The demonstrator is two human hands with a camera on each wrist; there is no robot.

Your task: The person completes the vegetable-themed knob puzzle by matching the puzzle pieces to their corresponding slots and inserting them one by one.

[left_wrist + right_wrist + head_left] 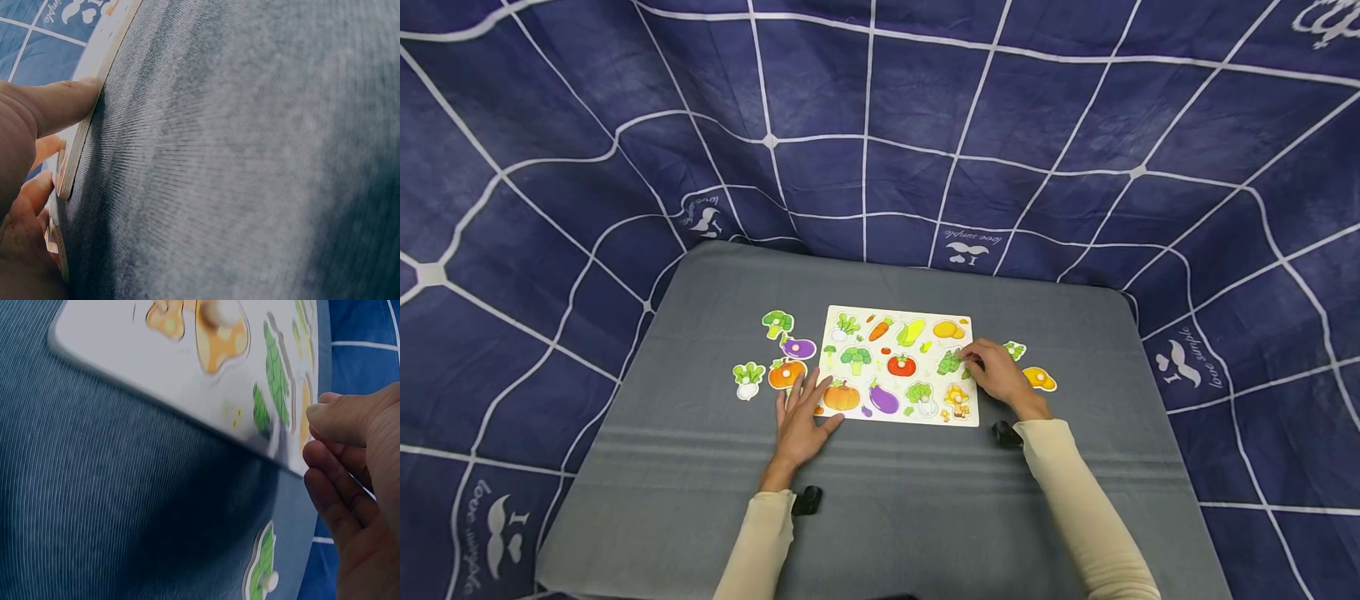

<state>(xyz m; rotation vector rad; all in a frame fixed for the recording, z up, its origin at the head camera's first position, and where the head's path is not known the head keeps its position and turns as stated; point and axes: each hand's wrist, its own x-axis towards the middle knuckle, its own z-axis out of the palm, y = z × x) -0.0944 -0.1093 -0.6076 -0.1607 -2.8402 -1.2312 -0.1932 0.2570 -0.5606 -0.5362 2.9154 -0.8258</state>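
A white puzzle board (865, 425) printed with vegetables lies on the grey table. Its lower left edge is under the thumb of my left hand (801, 429), whose other fingers spread beside the board, near an orange pumpkin piece (781, 377). My right hand (1003, 375) is over the board's right edge, next to the green leafy picture (950, 361). In the right wrist view its thumb and fingers are loosely bent with a gap between the tips, and nothing shows between them. Close to it, a knobbed green leafy piece (262, 562) lies off the board.
Left of the board lie a broccoli piece (777, 323), an eggplant piece (801, 348) and a white turnip piece (748, 382). A yellow potato piece (1036, 379) lies on the right. Knobbed tomato (902, 365) and mushroom (957, 398) pieces sit in the board. Blue cloth hangs around the table.
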